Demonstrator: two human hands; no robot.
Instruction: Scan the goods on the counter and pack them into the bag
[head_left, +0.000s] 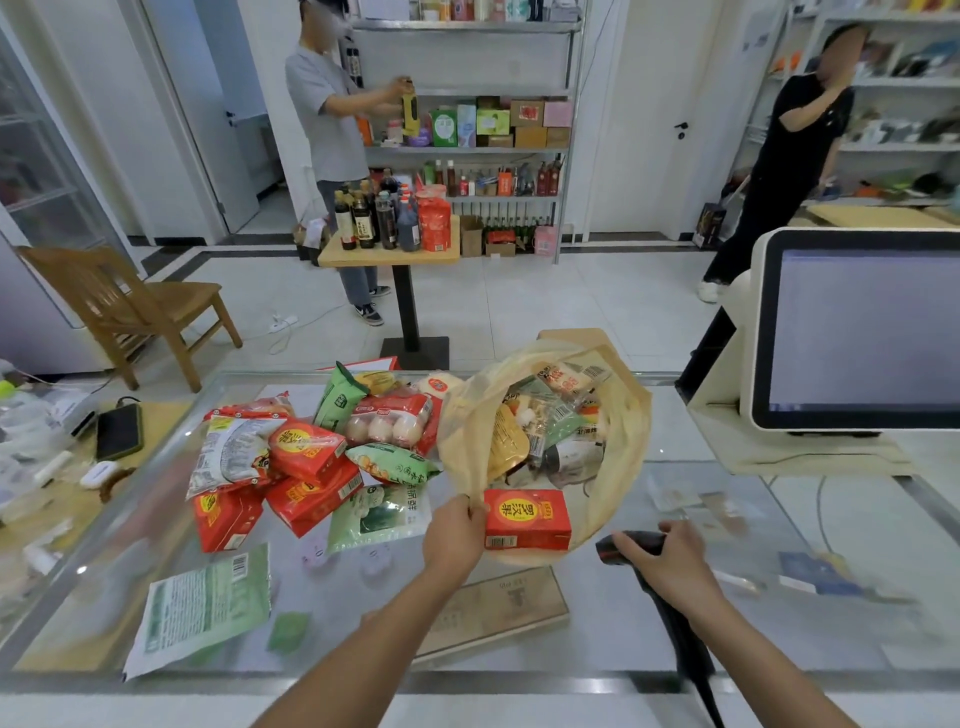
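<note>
My left hand (454, 532) grips a red box with a yellow disc (527, 519) at its left end, holding it at the near rim of the yellowish plastic bag (621, 431). The bag stands open on the glass counter (675, 613) with several packets inside. My right hand (667, 564) grips the black barcode scanner (628, 545), its head pointing left toward the box. Left of the bag lies a heap of goods: more red boxes (306, 449), an egg pack (389, 421), green packets (387, 462) and a noodle pack (234, 457).
A green-and-white packet (202, 608) lies near the counter's front left. The register screen (857, 332) stands at right. A phone (119, 431) and clutter lie at far left. Beyond are a wooden chair (130, 306), a small table with bottles (389, 234), shelves and two people.
</note>
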